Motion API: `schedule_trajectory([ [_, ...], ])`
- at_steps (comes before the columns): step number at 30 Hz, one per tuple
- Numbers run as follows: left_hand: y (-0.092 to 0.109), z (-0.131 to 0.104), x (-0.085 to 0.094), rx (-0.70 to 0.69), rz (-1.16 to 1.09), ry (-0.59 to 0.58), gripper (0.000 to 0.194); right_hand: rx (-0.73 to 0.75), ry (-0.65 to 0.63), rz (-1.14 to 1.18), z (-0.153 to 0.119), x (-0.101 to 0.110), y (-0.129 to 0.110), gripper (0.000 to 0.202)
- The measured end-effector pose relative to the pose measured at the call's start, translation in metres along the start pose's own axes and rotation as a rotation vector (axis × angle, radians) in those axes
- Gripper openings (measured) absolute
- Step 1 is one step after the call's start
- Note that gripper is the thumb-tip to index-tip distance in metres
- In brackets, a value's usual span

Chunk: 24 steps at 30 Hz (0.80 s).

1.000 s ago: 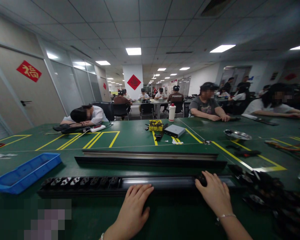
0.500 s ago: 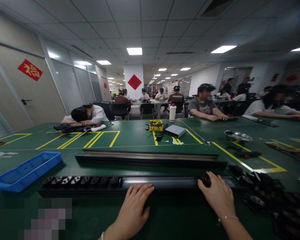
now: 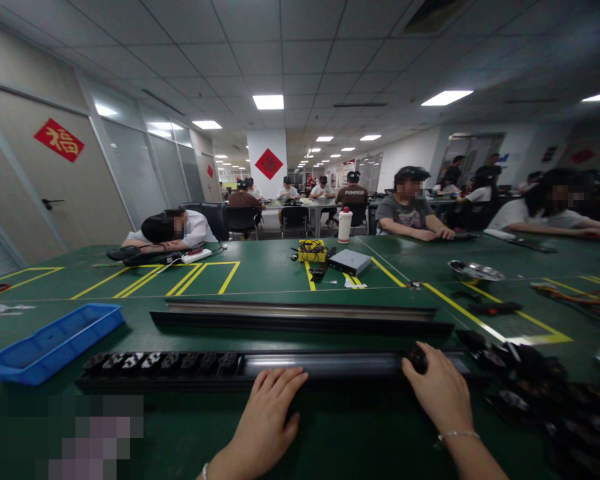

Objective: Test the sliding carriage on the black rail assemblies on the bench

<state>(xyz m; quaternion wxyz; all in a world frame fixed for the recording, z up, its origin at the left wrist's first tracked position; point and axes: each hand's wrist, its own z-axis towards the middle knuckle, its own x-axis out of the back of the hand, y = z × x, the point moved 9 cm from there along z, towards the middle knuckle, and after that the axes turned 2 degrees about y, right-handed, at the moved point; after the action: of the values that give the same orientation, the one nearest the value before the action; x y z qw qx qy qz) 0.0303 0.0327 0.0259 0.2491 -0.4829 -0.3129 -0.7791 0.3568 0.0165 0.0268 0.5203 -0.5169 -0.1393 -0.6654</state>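
Observation:
A long black channel-shaped housing [image 3: 325, 365] lies lengthwise before me, its left part filled with a row of several black socket modules [image 3: 190, 361]. My left hand [image 3: 273, 407] rests palm down near the middle of the housing, fingers stretched out over its front edge and nothing in them. Between the thumb and fingers of my right hand [image 3: 443, 387] is another black socket module [image 3: 418, 360], held over the right part of the channel. My fingers partly cover it. Loose black socket modules [image 3: 545, 393] are heaped to the right of that hand.
Behind the housing lies a second long black rail [image 3: 300, 319]. A blue plastic tray [image 3: 55, 340] sits at the left. Farther back are a yellow box with cables [image 3: 313, 251], a grey box [image 3: 351, 261], a white bottle [image 3: 345, 227] and a metal bowl [image 3: 476, 272]. People sit across the table.
My right hand has slid slightly to the right along the housing with the socket module. The left hand stays in place.

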Motion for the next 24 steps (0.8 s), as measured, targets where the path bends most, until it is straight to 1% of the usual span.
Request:
schedule_trajectory([
  [8, 0.0, 0.0, 0.0, 0.009, -0.003, -0.021, 0.07, -0.029, 0.048, -0.018, 0.006, 0.006, 0.018, 0.06],
  [16, 0.0, 0.0, 0.001, 0.011, -0.005, -0.008, 0.07, -0.062, 0.046, -0.01, 0.005, 0.007, 0.021, 0.059],
  [21, 0.0, 0.0, -0.001, 0.012, -0.008, -0.013, 0.071, -0.094, 0.054, 0.044, 0.01, 0.004, 0.035, 0.058],
  [24, 0.0, 0.001, -0.001, 0.013, -0.01, -0.013, 0.071, -0.109, 0.089, 0.079, 0.011, 0.005, 0.042, 0.056],
])
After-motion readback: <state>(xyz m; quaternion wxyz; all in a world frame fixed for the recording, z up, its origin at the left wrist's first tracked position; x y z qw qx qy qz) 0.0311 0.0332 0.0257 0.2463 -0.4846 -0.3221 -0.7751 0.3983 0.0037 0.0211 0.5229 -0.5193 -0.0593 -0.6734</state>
